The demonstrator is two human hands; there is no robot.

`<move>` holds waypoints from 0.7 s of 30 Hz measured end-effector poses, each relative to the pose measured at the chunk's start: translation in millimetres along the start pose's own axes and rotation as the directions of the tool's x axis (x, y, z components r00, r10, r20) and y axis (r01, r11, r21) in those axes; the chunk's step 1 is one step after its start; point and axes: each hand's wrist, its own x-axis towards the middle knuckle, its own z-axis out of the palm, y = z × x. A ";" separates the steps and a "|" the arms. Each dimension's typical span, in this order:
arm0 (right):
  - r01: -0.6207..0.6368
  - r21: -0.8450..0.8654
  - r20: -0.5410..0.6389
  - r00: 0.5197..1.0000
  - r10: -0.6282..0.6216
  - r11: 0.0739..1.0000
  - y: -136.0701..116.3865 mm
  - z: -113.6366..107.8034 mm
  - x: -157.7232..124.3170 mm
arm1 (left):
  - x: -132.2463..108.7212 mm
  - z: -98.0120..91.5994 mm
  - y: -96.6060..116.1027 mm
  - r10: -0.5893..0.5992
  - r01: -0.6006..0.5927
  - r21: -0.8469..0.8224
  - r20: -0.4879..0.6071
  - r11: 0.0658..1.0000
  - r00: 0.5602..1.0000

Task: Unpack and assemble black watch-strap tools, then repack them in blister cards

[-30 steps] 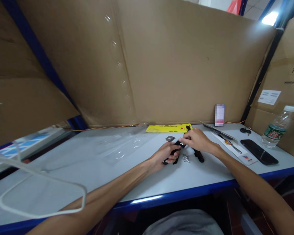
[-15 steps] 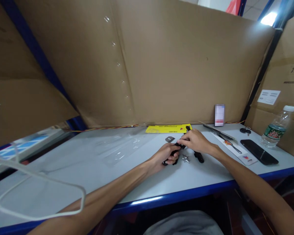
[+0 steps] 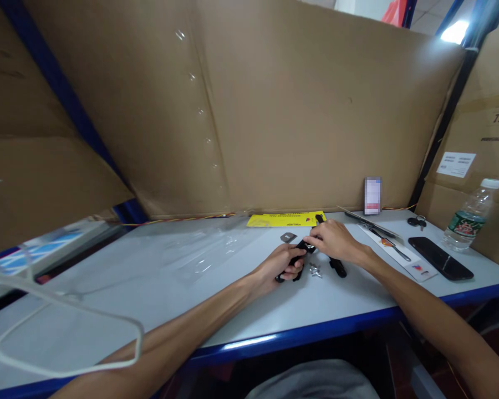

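My left hand (image 3: 279, 267) is closed around a black tool-like part (image 3: 303, 245), whose exact kind I cannot make out. A shiny metal bit shows at the part's far end. There the fingers of my right hand (image 3: 336, 239) are pinched together; what they grip is too small to tell. Several small silver screws or fittings (image 3: 315, 270) lie just below the hands. Another black piece (image 3: 338, 268) with a rounded end rests under my right wrist. Beyond my left hand is a small grey plate (image 3: 288, 237) with a notch.
Yellow printed cards (image 3: 274, 220) lie at the back, clear plastic film (image 3: 203, 249) to the left. On the right are a carded tool (image 3: 399, 252), a black phone (image 3: 439, 258), keys (image 3: 416, 221), a bottle (image 3: 466, 221) and an upright phone (image 3: 372, 195). Cardboard (image 3: 283, 111) walls the back.
Both hands stay in nearly the same place. My right fingers have shifted slightly on the black part, and more of the shiny metal bit shows.
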 end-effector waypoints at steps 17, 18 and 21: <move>-0.093 -0.012 -0.159 0.983 0.090 0.996 4.4 -11.2 -0.7 | 0.4 4.7 0.1 0.352 -0.335 0.160 -0.095 0.928 0.931; -0.082 -0.006 -0.163 0.983 0.080 0.997 4.6 -10.3 -0.6 | 0.5 4.6 0.2 0.352 -0.336 0.150 -0.094 0.930 0.931; -0.050 0.095 -0.185 0.981 0.067 0.994 8.7 -5.7 1.7 | 0.9 3.9 0.6 0.344 -0.335 0.113 -0.081 0.936 0.935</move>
